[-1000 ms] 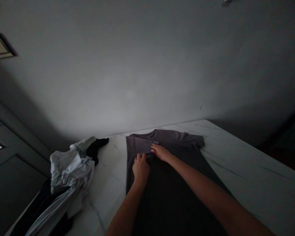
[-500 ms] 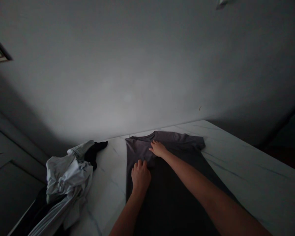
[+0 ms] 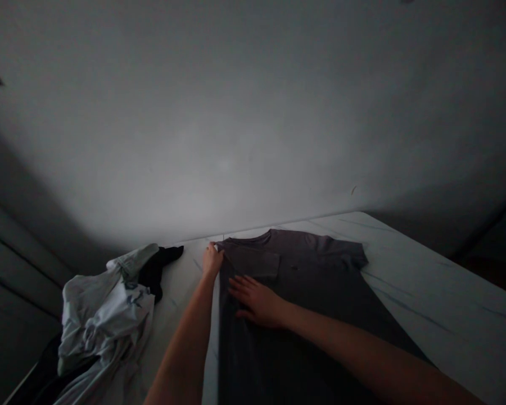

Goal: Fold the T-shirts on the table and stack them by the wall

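A dark grey T-shirt (image 3: 312, 298) lies spread on the white marbled table, its neckline toward the wall. Its left side is folded inward, so that sleeve rests across the chest, while the right sleeve sticks out. My left hand (image 3: 213, 259) pinches the shirt's far left corner at the shoulder fold. Flat on the cloth near the left folded edge lies my right hand (image 3: 257, 301), fingers stretched out and holding nothing. The lower part of the shirt is partly hidden by my right forearm and runs out of view at the bottom.
A heap of rumpled white and black clothes (image 3: 105, 315) sits on the left of the table. Behind the table (image 3: 405, 281) rises a plain grey wall (image 3: 236, 124). The table's right edge slants toward the lower right. A panelled door (image 3: 12, 326) stands at far left.
My left hand has moved up and left from the folded sleeve to the shoulder corner. My right hand has left the neckline and come down and left, flattening on the shirt.
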Available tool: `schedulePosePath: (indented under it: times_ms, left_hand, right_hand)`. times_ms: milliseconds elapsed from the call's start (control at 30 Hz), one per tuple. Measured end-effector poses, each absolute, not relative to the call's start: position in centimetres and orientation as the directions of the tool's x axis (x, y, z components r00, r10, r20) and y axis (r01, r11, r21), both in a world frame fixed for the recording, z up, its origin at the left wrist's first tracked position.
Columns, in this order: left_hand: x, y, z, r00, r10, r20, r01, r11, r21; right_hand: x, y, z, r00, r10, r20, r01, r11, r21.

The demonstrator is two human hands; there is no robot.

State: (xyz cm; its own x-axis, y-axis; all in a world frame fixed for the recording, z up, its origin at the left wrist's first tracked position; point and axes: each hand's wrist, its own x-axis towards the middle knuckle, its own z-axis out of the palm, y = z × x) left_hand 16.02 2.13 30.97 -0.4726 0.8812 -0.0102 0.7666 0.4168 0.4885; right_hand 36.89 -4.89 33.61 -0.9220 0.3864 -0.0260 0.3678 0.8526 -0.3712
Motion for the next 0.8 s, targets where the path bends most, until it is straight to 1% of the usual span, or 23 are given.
schedulePosePath:
  times_ms: [67,133,300,467,567,700,733,800]
  left_hand:
    - [15.6,3.8,30.1,-0.444,0.896,-0.021,0.762,0.390,0.517]
    - [15.3,5.1,29.4,-0.411,0.911,-0.027,0.764,0.360,0.536]
    - [14.8,6.9,28.2,-0.385,0.923,-0.015,0.768,0.330,0.548]
    - [13.9,8.0,27.6,-0.362,0.932,-0.003,0.790,0.308,0.531]
    - [12.8,8.9,27.5,-0.313,0.950,-0.013,0.817,0.276,0.507]
    - [10.9,10.3,27.4,-0.205,0.974,-0.093,0.850,0.224,0.477]
    - [10.6,10.6,27.4,-0.173,0.978,-0.114,0.857,0.207,0.472]
    - [10.1,11.1,27.6,-0.121,0.983,-0.141,0.868,0.174,0.466]
  right_hand:
    - [37.4,-5.4,33.1,-0.919,0.381,-0.097,0.387,0.830,-0.403]
    - [38.1,-5.7,32.6,-0.900,0.412,-0.141,0.431,0.796,-0.424]
    - [39.6,-6.7,32.1,-0.883,0.444,-0.151,0.459,0.752,-0.473]
    - [40.2,-7.6,32.0,-0.868,0.473,-0.153,0.482,0.725,-0.492]
    - [39.4,-7.1,32.8,-0.859,0.498,-0.120,0.488,0.723,-0.489]
    - [36.4,-3.9,34.1,-0.878,0.479,0.000,0.426,0.781,-0.456]
    - [35.4,-2.6,34.2,-0.868,0.496,0.011,0.442,0.783,-0.437]
    - [33.3,0.7,34.1,-0.802,0.597,0.012,0.550,0.745,-0.377]
